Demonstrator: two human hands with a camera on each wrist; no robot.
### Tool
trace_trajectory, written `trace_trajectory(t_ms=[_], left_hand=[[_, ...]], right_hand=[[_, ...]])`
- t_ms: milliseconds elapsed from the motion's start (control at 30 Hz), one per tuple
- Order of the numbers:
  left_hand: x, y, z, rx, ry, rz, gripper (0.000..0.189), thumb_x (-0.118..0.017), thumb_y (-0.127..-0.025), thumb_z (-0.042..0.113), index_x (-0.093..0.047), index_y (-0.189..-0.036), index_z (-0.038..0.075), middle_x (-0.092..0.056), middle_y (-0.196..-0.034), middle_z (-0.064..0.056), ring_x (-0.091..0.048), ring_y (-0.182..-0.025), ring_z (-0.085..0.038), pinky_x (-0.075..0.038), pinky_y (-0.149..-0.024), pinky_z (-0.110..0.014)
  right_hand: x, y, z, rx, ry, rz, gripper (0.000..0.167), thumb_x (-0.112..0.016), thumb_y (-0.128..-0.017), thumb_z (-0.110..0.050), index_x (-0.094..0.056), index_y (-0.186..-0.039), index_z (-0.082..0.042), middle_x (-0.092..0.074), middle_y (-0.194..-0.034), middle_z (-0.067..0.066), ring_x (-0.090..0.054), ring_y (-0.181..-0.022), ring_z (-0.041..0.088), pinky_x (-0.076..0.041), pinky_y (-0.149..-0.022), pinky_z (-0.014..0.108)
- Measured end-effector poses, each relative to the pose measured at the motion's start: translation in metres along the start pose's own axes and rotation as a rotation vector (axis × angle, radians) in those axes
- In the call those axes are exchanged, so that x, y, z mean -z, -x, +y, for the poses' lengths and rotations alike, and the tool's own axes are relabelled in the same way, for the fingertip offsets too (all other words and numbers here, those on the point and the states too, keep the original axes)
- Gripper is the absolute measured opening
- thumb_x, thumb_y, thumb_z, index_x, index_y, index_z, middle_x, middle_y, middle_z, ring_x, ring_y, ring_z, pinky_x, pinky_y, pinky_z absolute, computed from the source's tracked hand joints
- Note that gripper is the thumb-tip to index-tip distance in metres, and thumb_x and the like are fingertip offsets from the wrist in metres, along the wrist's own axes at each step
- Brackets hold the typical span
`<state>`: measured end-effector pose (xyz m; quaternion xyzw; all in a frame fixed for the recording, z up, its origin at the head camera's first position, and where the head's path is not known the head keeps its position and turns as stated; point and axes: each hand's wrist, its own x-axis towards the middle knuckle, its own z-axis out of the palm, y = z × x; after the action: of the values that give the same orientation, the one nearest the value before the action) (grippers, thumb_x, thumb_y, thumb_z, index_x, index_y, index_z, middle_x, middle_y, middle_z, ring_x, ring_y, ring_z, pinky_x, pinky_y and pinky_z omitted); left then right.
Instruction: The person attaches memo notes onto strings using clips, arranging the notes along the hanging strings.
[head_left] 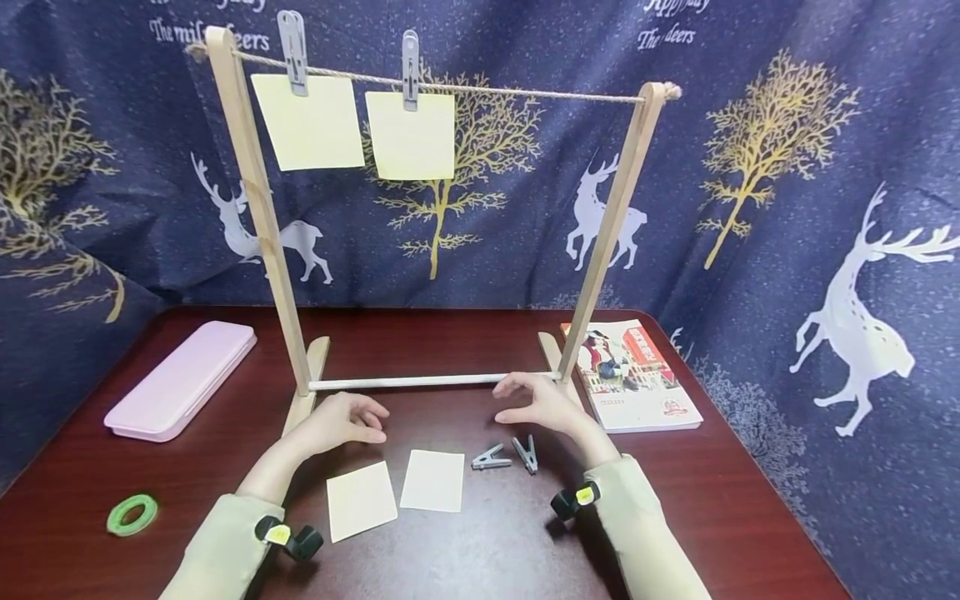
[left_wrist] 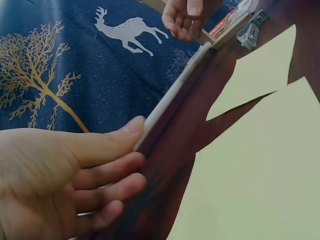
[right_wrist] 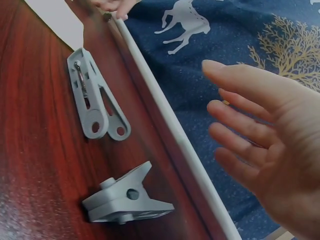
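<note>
Above the tabletop (head_left: 450, 567), both hands are empty and relaxed: left hand (head_left: 345, 422), fingers loosely curved and thumb apart, just beyond the left flat note (head_left: 362, 502); right hand (head_left: 542, 405), similarly curved, just beyond the left loose clip (head_left: 491, 457) and right loose clip (head_left: 527, 454). Right flat note (head_left: 432, 481) lies between the left one and the clips, a narrow gap on either side; the left one is set at a slant. The loose clips lie side by side, apart.

Behind the hands stands a wooden frame (head_left: 260, 208), its uprights joined low down by a white rod (head_left: 435, 381) and at the top by a cord (head_left: 525, 91). On the cord's left part, left hung note (head_left: 309, 125) under left hung clip (head_left: 294, 52); beside it, right hung note (head_left: 412, 137) under right hung clip (head_left: 410, 71).

Left of the frame, a pink case (head_left: 182, 379); nearer the front, a green tape ring (head_left: 112, 522). At the frame's right foot, a book (head_left: 637, 379). Backdrop: dark blue cloth (head_left: 487, 250) with pale deer and golden trees.
</note>
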<state>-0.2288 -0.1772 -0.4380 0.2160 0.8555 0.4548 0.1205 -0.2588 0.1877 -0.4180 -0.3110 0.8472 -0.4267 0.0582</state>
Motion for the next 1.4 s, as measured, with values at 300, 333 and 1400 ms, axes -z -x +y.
trace_trajectory(t_ms=[300,333,1400], left_hand=[[-0.006,0.003,-0.003,-0.027,-0.094,-0.151,0.038,-0.086,-0.071,0.018,-0.071,-0.102,0.001,-0.068,-0.083,0.000,-0.059,-0.069,-0.006,-0.049,-0.064,-0.021],[-0.006,0.004,-0.002,-0.031,-0.107,-0.159,0.038,-0.086,-0.070,0.017,-0.071,-0.101,0.002,-0.067,-0.083,0.001,-0.058,-0.069,-0.005,-0.049,-0.064,-0.021],[-0.013,0.014,0.013,-0.067,-0.233,-0.218,0.055,-0.087,-0.051,-0.004,-0.064,-0.100,0.008,-0.056,-0.088,0.002,-0.048,-0.080,-0.010,-0.040,-0.072,-0.021]], right_hand=[[-0.005,0.006,0.003,-0.013,-0.015,-0.175,0.040,-0.084,-0.074,-0.011,-0.066,-0.108,0.000,-0.068,-0.103,0.019,-0.062,-0.101,0.034,-0.050,-0.094,0.038],[-0.005,0.006,0.003,-0.012,0.016,-0.189,0.041,-0.085,-0.073,-0.014,-0.067,-0.107,-0.001,-0.068,-0.103,0.017,-0.062,-0.101,0.032,-0.050,-0.094,0.036],[-0.015,0.009,0.002,0.071,0.337,-0.340,0.033,-0.090,-0.061,-0.021,-0.074,-0.089,-0.014,-0.061,-0.096,-0.003,-0.045,-0.095,0.009,-0.039,-0.086,0.022]])
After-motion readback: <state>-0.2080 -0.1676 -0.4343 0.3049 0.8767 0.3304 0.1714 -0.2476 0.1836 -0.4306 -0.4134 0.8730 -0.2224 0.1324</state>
